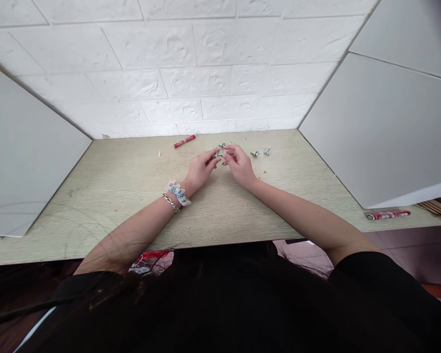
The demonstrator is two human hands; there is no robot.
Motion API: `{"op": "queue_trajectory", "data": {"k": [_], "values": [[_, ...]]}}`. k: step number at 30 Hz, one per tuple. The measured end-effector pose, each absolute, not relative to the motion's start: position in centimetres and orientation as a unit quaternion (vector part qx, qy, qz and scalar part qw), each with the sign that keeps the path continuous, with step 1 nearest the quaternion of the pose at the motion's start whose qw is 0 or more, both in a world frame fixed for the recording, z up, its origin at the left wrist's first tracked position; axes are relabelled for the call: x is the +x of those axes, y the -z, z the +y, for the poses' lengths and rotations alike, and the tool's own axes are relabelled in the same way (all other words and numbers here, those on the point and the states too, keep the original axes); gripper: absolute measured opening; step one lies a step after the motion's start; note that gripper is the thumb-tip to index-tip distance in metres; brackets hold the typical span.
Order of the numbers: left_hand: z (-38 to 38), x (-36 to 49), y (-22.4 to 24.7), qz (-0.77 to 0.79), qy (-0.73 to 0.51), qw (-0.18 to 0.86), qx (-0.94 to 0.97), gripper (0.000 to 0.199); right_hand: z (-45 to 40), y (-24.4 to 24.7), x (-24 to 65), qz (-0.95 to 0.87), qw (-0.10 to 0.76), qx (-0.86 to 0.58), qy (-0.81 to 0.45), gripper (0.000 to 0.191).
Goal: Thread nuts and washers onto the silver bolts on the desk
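Observation:
My left hand (200,170) pinches one end of a small silver metal bolt (218,155) above the wooden surface. The fingertips of my right hand (239,165) are closed on its other end, so the bolt bridges both hands. Fingers cover parts of it, and its finer details are too small to make out. Just behind my fingers lies another metal fastener (222,145), partly hidden. Right of my right hand are a screw-like metal piece (255,154) and a second one with a wide round base (267,151).
A red tube-shaped wrapper (184,141) lies near the white brick wall (213,81). Another red tube (388,214) is at the right front edge of the wooden surface (220,211). Grey panels (397,127) stand at both sides.

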State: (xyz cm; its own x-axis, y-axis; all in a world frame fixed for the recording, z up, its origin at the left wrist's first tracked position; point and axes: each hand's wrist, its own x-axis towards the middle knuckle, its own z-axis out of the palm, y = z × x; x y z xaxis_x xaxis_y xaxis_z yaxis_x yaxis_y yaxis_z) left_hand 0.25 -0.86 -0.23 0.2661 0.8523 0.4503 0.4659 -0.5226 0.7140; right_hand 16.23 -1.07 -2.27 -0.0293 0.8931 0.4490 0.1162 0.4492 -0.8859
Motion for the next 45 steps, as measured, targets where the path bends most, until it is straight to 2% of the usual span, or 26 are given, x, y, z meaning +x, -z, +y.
{"op": "queue_trajectory", "data": {"k": [14, 22, 33, 39, 45], "values": [[-0.91, 0.28, 0.25, 0.429, -0.418, 0.210, 0.773, 0.027, -1.76, 1.45, 16.04, -0.597, 0.579, -0.405, -0.380, 0.044], [-0.64, 0.33, 0.48, 0.436, -0.422, 0.210, 0.767, 0.028, -1.49, 1.72, 15.88, -0.578, 0.612, -0.385, -0.380, 0.035], [-0.55, 0.16, 0.49, 0.439, -0.409, 0.169, 0.782, 0.032, -1.38, 1.90, 16.22, -0.662, 0.595, -0.383, -0.248, 0.024], [-0.46, 0.13, 0.61, 0.429, -0.414, 0.192, 0.780, 0.032, -1.18, 2.13, 16.28, -0.664, 0.594, -0.390, -0.232, 0.030], [-0.62, 0.16, 0.50, 0.432, -0.414, 0.205, 0.775, 0.033, -1.33, 1.77, 16.55, -0.679, 0.579, -0.399, -0.212, 0.026]]}}
